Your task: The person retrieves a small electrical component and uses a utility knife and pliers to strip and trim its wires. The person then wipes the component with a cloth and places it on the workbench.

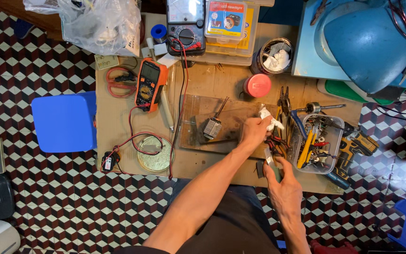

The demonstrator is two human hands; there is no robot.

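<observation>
The right hand, nearest the body, was closed around a small grey tool, its tip raised towards the wad above. The left hand was pinched shut on a white tissue wad, held over the tabletop just right of the small metal component lying on a dark board, presumably to wipe the tip.

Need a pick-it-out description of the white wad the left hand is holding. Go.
Start at the brown workboard on the checkered floor, then find the clear tool tub at its right end. Just left of the tub, the left hand pinches a crumpled white tissue over the dark metal plate. It is the only soft white thing among the pliers and wires.
</observation>
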